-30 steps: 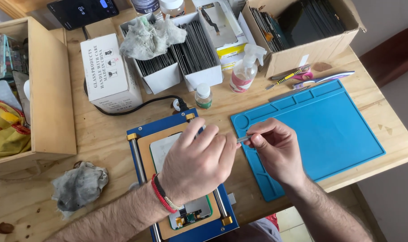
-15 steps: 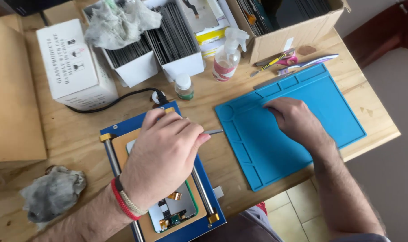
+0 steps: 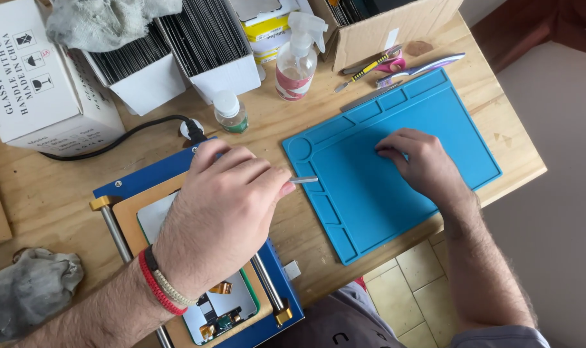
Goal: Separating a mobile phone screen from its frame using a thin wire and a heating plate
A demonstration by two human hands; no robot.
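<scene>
My left hand (image 3: 222,212) lies over a blue flat machine (image 3: 144,177) with a tan pad and metal side rails. It pinches a thin metal blade (image 3: 304,180) whose tip sticks out to the right, towards a blue silicone mat (image 3: 370,206). A phone screen with exposed parts (image 3: 225,309) shows under my wrist. My right hand (image 3: 422,164) rests on the mat with its fingers curled down, fingertips touching the surface. Whether they hold anything is hidden.
Behind the machine stand a small green-capped bottle (image 3: 230,113), a spray bottle (image 3: 296,61), white boxes of dark glass sheets (image 3: 209,45) and a cardboard box (image 3: 383,35). Hand tools (image 3: 383,64) lie above the mat. A grey rag (image 3: 28,290) lies at the left. A black cable (image 3: 125,135) runs to the machine.
My right hand has moved away from my left hand, rightwards onto the blue mat. My left hand stays over the machine with the blade. The camera has shifted right.
</scene>
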